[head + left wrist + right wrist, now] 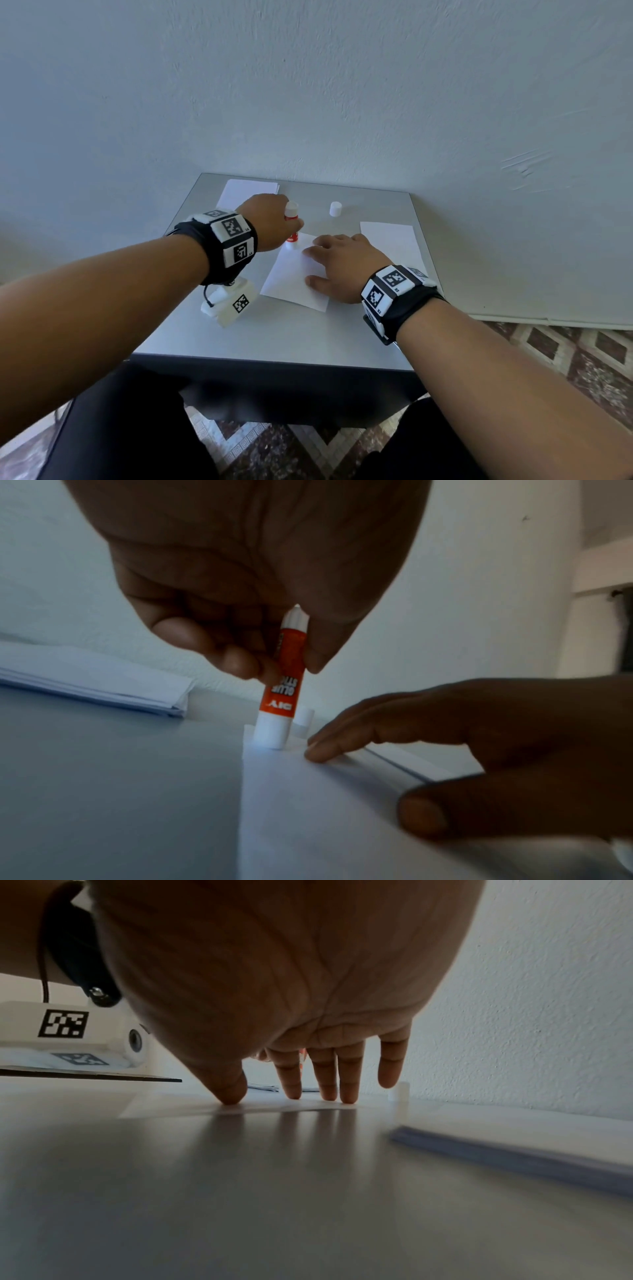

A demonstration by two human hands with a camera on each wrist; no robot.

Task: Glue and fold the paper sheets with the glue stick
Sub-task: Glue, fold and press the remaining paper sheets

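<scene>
A white paper sheet (294, 277) lies in the middle of the grey table (274, 329). My left hand (270, 222) grips an orange and white glue stick (282, 680), held upside down with its glue end pressed on the sheet's far corner. In the head view the glue stick (292, 222) pokes out beside the knuckles. My right hand (339, 263) lies open on the sheet, straight fingertips (348, 1096) and thumb pressing the paper (240, 1108) flat. The right hand (462, 750) sits just right of the stick.
The white cap (336, 209) stands at the back of the table. One paper stack (248, 193) lies at the back left, another stack (394, 243) at the right. A white marker block (236, 305) hangs under my left wrist. A wall rises right behind the table.
</scene>
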